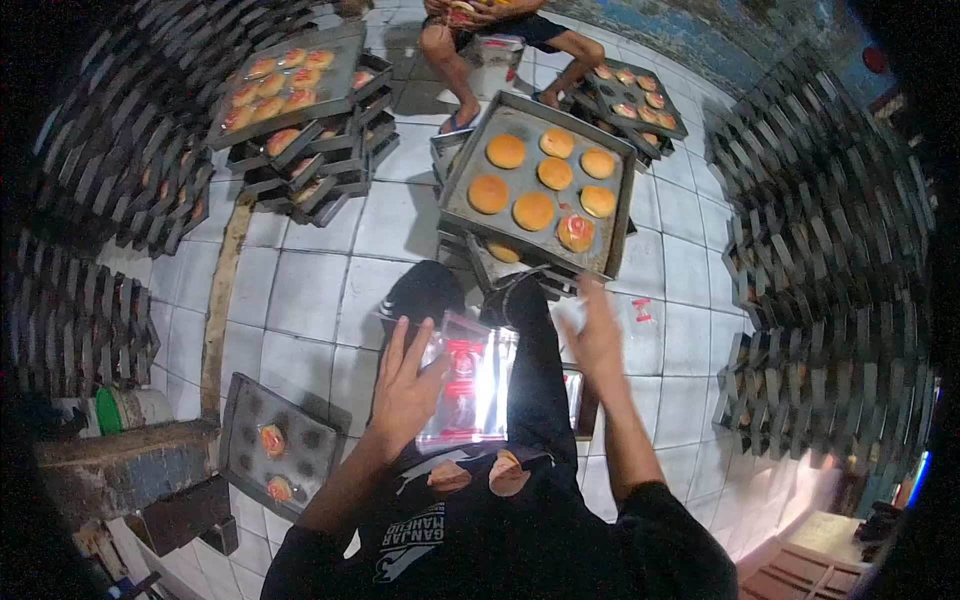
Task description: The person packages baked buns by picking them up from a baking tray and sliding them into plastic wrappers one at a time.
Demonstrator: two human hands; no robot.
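Clear plastic wrappers with red print lie on my lap, glossy with glare. My left hand rests on their left side, fingers stretched out and thumb over the plastic. Beyond my knees, a dark metal tray on a stack bears several golden round buns. One bun in a red-printed wrapper sits at its near right corner. My right hand, slightly blurred, is raised just below that corner with fingers apart; I see nothing in it.
At left, a tray holds two wrapped buns. Stacked trays with wrapped buns stand far left, others far right. Tall tray stacks line both sides. Another person sits opposite. A red-printed scrap lies on the tiles.
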